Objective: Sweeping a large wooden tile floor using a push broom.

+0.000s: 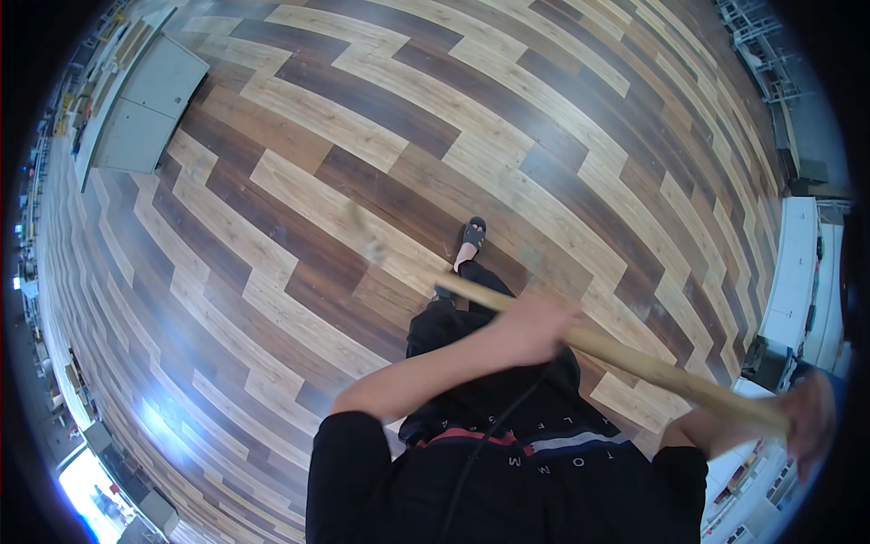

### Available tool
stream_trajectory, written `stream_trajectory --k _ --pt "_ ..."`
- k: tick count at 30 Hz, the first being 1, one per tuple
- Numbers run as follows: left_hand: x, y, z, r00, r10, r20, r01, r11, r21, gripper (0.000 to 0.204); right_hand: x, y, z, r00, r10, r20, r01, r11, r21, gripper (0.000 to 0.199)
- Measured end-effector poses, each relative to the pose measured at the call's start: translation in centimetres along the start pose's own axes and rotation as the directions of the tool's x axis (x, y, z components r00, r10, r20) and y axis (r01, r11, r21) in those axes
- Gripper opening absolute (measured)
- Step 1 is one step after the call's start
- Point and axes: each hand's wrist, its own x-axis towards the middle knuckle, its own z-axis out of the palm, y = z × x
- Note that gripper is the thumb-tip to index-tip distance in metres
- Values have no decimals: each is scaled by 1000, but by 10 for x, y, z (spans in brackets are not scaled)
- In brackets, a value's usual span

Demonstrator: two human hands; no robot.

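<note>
The left hand (530,328) has its grip closed around the middle of a long, pale wooden pole (625,358), knuckles up and forearm reaching across the dark-clothed body; the right hand (809,419) holds the upper end of the same pole near the right edge of the picture, blurred there, though its fingers appear wrapped round the wood. The pole runs slantwise from that upper hand, past the left hand, down and away to the left toward the floor; its lower end is smeared by motion near a faint pale blur (367,238) just above the boards, so what sits on its tip cannot be told. The floor is a herringbone pattern of light and dark brown wooden planks (299,199); one foot in a black open sandal (472,238) stands just beyond the pole's lower part.

Judging by the stance, this looks like a sweeping or mopping stroke; to do it well, the lower hand should steer and press while the upper one pivots, keeping the pole's slope steady so the head stays flat on the boards; strokes should overlap and run clear of the sandalled foot. A black cord (494,435) hangs down the front of the body, close to the left forearm; it could snag there.

A grey flat-topped cabinet (149,107) stands well apart at the upper left.
</note>
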Motion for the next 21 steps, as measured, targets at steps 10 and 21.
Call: stream_trajectory --k 10,21 --pt "-251 -332 -24 515 -734 -444 850 506 149 26 -91 375 -73 536 833 -140 -843 520 -139 8" --pt "127 -232 -19 935 -276 -223 291 956 38 30 -90 74 -210 535 345 -771 -844 187 -502 17"
